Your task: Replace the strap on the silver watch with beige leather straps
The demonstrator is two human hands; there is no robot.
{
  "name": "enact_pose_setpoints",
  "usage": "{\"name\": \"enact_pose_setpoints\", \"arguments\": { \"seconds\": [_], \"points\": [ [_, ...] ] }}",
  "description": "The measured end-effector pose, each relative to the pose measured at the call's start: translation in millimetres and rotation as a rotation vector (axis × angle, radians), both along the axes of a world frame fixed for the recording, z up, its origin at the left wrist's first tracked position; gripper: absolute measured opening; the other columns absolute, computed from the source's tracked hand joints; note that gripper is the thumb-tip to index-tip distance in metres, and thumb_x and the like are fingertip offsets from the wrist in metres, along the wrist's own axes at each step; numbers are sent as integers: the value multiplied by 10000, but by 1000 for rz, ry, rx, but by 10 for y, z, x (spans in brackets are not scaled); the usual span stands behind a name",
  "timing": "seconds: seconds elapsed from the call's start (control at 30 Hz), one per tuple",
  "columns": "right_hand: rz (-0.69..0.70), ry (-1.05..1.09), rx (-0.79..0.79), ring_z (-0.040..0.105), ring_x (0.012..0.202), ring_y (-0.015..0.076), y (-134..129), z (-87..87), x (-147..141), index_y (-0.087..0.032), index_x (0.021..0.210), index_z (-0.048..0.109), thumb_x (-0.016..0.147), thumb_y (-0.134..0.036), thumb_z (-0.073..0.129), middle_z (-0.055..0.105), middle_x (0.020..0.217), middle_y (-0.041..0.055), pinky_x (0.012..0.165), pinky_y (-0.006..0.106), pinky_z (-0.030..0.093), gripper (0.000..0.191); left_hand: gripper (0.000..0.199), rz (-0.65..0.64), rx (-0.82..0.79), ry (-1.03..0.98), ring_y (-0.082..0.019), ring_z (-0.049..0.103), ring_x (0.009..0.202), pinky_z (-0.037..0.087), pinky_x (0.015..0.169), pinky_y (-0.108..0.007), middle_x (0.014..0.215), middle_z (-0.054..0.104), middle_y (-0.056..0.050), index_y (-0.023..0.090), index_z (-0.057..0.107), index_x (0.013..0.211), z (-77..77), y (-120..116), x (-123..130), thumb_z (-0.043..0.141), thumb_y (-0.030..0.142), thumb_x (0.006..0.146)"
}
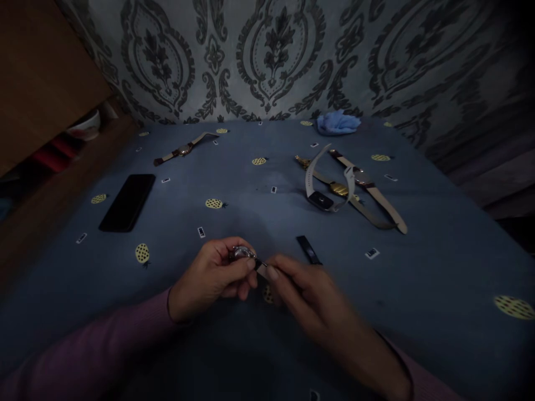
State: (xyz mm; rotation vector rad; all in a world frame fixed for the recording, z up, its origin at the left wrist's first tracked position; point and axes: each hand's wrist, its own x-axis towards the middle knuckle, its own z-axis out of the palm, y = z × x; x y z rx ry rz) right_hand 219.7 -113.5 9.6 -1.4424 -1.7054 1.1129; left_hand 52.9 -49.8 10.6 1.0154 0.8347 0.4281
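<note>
The left hand (215, 273) is closed around a small round watch (242, 253), thumb and fingers pinching its shiny metal case above the near part of the surface (234, 178); the right hand (311, 295) has thumb and forefinger pinched on a thin dark piece (263, 264) beside it, too small and dim to identify. The surface wears a smooth, dull blue covering printed with yellow pineapples and little white labels. It meets a pale wall (276, 61) patterned with dark damask medallions and curling leaves. At the left stands brown wooden furniture (45, 78), with a bowl (86, 127) and something red in its shadowed opening. A flat black phone (127, 203) lies on the left side, and beyond it a brown-strapped watch (184, 150) is stretched out. To the right, a smartwatch (321, 200) with a curved white band sits among a gold-toned watch (338, 188) and a round-faced watch (363, 176) on a long strap. A crumpled blue bundle (338, 121) rests near the wall, and a short, glossy dark strip (308, 249) lies just beyond the right hand.
</note>
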Motion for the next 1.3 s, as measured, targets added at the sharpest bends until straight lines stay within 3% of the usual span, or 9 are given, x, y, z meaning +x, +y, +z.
{"name": "enact_pose_setpoints", "arguments": {
  "seconds": [0.17, 0.33, 0.6, 0.8, 1.03, 1.13, 1.3],
  "points": [
    [-6, 38, -51, 470, 505, 92, -13, 10, 20, -211, 943, 558, 978, -316, 379, 529, 625, -42, 488, 216, 377, 210, 132, 8, -10, 3, -41, 486, 435, 312, 419, -139, 609, 587, 30, 156, 542, 795, 22, 13, 6, 620, 261, 812],
    [-36, 160, -81, 468, 449, 81, 23, -12, 40, -190, 769, 563, 965, -349, 396, 521, 583, -37, 460, 212, 386, 303, 127, 4, 4, 13, -42, 485, 436, 305, 415, -136, 613, 590, 28, 155, 545, 799, 7, 17, -2, 609, 261, 824],
    [-125, 183, 19, 545, 609, 124, 78, -16, 75, -203, 714, 647, 927, -321, 489, 602, 658, -6, 560, 223, 448, 290, 140, 5, 13, -8, -39, 481, 430, 298, 409, -135, 615, 587, 24, 152, 545, 799, -27, 21, -13, 612, 272, 830],
    [-53, 155, -26, 609, 683, 140, 42, -54, 84, -217, 869, 678, 967, -348, 437, 671, 769, 5, 613, 244, 471, 291, 131, 5, -4, -1, -37, 481, 425, 305, 416, -132, 600, 581, 33, 152, 547, 801, 1, 14, -6, 621, 259, 817],
    [-179, 0, -22, 635, 808, 197, -78, -64, 96, -254, 1139, 586, 970, -386, 403, 678, 881, 39, 666, 301, 506, 282, 113, 1, 3, -5, -33, 475, 428, 304, 416, -132, 607, 587, 33, 152, 548, 790, -2, 17, -6, 601, 241, 833],
    [-179, 18, -34, 627, 773, 191, -64, -56, 92, -236, 1086, 596, 953, -400, 434, 668, 845, 36, 643, 290, 503, 265, 106, 0, 13, -10, -35, 482, 430, 316, 419, -132, 611, 592, 33, 153, 553, 805, -23, 21, -12, 599, 243, 839],
    [-144, 62, -52, 526, 590, 137, -26, -66, 100, -214, 811, 581, 951, -430, 419, 565, 670, -5, 508, 241, 423, 305, 111, 7, 9, -6, -34, 487, 434, 323, 419, -126, 616, 593, 30, 151, 550, 818, -36, 30, -21, 594, 249, 846]
  ]
}}
